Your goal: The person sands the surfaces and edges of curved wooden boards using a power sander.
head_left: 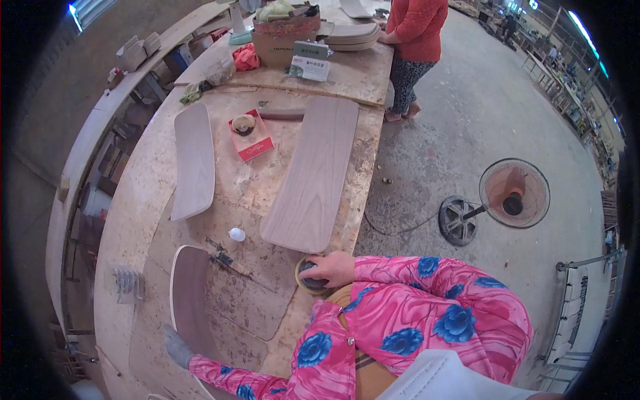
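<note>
White smooth cloth [433,377] fills the bottom of the frame nearest the camera, beside a glossy pink jacket with blue flowers [400,320]. At the lower centre, the person's right hand [337,267] is closed over a round dark pad with a yellowish rim [307,284], low by the near edge of the scuffed wooden workbench [250,233]. The curved brown wooden panel [193,293] is at the lower left, to the left of that pad and apart from it; its long axis runs from its rounded upper end down toward the bottom of the frame. The greyish left hand [178,348] is much the nearer one, touching the panel's outer left edge, though whether its fingers grip or merely rest there cannot be told. A thin pale edge follows the panel's bend, and its inner face looks matt and smooth. Beyond it, toward the upper left, lies a narrow, gently bowed wooden piece [193,163], and at upper centre a broad wooden board with rounded corners and fine grain [313,177]. Between these are a small white bottle [237,234], a slim dark tool [230,262] and a red and white box [252,140].
</note>
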A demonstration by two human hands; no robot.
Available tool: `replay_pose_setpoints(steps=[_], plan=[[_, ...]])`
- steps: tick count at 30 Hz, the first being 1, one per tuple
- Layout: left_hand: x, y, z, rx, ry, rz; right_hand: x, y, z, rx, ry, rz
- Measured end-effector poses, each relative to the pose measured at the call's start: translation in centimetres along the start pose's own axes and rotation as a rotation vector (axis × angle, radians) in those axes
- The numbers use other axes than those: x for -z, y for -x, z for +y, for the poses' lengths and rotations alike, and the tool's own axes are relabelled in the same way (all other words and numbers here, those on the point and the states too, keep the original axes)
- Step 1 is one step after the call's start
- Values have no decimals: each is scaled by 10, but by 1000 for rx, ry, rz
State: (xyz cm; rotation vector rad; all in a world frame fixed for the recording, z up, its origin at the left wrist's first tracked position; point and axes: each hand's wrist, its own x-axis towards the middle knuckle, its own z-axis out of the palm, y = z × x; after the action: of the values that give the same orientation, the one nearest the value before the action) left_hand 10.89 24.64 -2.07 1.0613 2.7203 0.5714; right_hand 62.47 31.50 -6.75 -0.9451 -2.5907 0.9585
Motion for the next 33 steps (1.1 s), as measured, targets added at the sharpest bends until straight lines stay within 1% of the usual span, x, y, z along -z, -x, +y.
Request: replay_pose_setpoints(steps=[1,2,3,4,5,7,8,9,11,13,14,16,18,23,25,29,31,33], plan=[[2,1,4,25,5,-51,0,0,1,-14,6,-6],[-1,-3,5,26,0,-48,-4,0,-1,-27,-2,-15],[-4,-6,5,30,-89,-13,-4,-2,0,-20,-20,-30],[1,-4,-1,38,-185,19,5,-2,-10,-93,10,-82],[5,-1,-5,46,-192,20,1,-2,-12,-98,15,-72],[2,0,0,7,-40,-9,0,-2,-9,-107,53,-55],[2,1,6,5,-26,-7,-5,-2,-6,-72,38,-37],[5,3,9,19,-43,-24,-4,-3,-8,-36,19,-20],[10,8,14,32,-67,-40,-3,-2,-12,-59,33,-24],[8,14,23,62,-80,43,-3,-2,-13,-82,58,-28],[10,16,26,61,-66,46,-8,-1,-12,-56,51,12],[16,20,32,62,-81,-9,-11,-1,-8,-27,69,57],[15,19,35,50,-61,-14,-10,-2,-10,-54,44,20],[14,18,29,13,-34,21,-4,-2,-16,-113,69,-53],[19,23,37,45,3,-28,-9,-2,-14,-67,56,41],[13,16,26,54,-16,-22,-11,-2,-13,-95,76,7],[7,11,18,10,46,-2,-10,-1,-15,-97,81,20],[4,5,15,-7,-21,7,-9,-2,-14,-100,82,31]])
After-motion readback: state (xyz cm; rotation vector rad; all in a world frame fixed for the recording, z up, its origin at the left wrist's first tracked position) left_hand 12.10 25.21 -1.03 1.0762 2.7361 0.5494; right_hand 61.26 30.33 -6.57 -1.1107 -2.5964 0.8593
